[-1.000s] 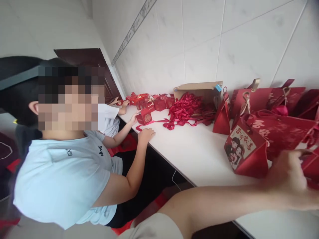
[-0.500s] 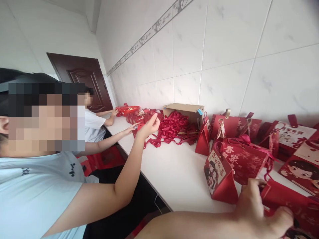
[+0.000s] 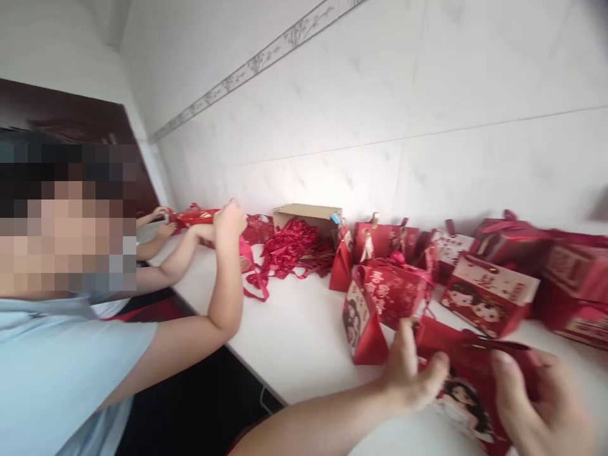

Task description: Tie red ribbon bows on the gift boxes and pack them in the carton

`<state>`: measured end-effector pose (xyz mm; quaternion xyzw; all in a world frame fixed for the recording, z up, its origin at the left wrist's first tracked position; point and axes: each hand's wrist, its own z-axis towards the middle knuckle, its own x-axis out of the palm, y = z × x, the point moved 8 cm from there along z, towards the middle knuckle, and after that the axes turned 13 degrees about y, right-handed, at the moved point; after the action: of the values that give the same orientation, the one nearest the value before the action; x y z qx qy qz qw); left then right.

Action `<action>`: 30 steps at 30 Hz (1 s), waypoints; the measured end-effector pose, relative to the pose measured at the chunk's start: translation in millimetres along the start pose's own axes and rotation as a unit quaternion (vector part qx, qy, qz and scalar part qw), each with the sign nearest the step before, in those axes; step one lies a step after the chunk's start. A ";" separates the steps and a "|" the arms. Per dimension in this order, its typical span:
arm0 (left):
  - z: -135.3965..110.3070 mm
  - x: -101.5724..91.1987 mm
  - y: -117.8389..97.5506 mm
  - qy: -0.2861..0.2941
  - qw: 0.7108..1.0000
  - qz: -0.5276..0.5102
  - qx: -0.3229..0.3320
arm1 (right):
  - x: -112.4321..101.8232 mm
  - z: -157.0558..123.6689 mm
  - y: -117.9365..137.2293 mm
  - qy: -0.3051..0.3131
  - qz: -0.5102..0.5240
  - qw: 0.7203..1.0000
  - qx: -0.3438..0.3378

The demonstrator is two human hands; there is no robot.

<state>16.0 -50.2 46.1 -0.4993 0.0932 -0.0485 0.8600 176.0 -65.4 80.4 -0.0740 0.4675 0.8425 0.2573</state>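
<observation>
A red gift box (image 3: 475, 380) printed with a cartoon figure lies between my two hands near the bottom right. My left hand (image 3: 415, 373) grips its left end, with the thumb on the front and the fingers behind the top edge. The box's right end is in my right hand (image 3: 541, 399), which is slightly blurred, with the thumb in front. A dark ribbon loop (image 3: 475, 339) shows at the top of the box. Just beyond my left hand stand a triangular red gift box (image 3: 365, 323) and a larger red box (image 3: 392, 291) with pale lettering.
More red gift boxes (image 3: 489, 294) line the wall side of the white table (image 3: 294, 342). A heap of red ribbons (image 3: 294, 250) spills from a cardboard box (image 3: 308, 212). On the left a co-worker (image 3: 95, 361) raises an arm over the table; another person's hands (image 3: 161, 221) show farther back.
The view has turned to the right. My right hand has come into view on the gift box. The near co-worker's hands have moved closer together, and a ribbon hangs by them.
</observation>
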 end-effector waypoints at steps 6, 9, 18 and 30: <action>5.2 -6.1 -18.6 0.014 0.995 0.098 -0.004 | -5.5 7.2 33.6 -0.003 0.009 0.995 -0.096; 8.2 -10.6 -22.0 0.021 0.997 0.073 -0.005 | -9.1 8.6 47.2 0.006 0.024 0.993 -0.120; -15.0 -20.0 -91.6 0.070 0.985 0.100 0.123 | -6.2 -18.7 87.1 0.118 0.034 0.980 -0.157; -29.9 -2.1 -124.5 0.117 0.942 0.224 0.220 | -15.1 -55.4 83.0 0.052 0.035 0.987 -0.145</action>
<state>8.9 -137.0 139.9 -0.2550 0.2898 0.0682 0.9200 140.9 -152.4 117.5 -0.1378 0.3557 0.9047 0.1896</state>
